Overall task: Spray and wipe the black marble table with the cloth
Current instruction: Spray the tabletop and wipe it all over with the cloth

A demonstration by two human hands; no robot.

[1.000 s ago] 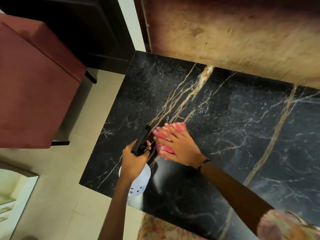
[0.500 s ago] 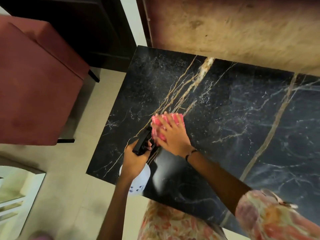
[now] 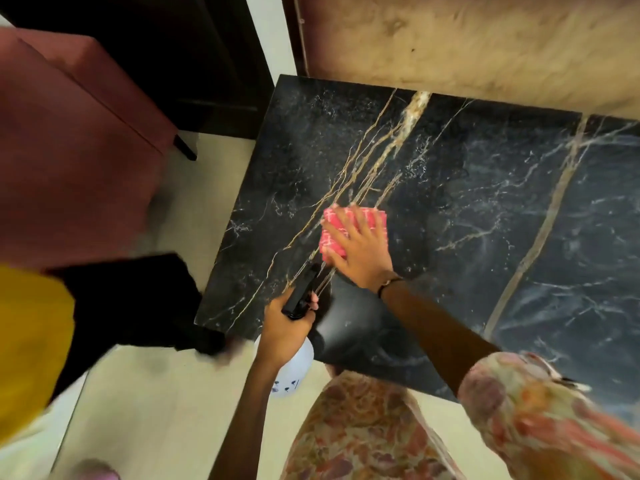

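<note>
cloth point(image 3: 349, 233) pushed farther up table point(image 3: 485, 188); right hand point(image 3: 362, 251) flat

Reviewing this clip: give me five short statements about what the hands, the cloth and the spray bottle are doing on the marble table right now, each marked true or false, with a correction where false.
1. The right hand presses flat on the pink cloth. True.
2. The cloth lies on the floor beside the table. False: it lies on the black marble table.
3. The left hand grips the spray bottle by its black trigger head. True.
4. The spray bottle stands on the table with no hand on it. False: the left hand holds it at the table's near edge.
5. The cloth is plain blue. False: it is pink with a light checked pattern.
</note>
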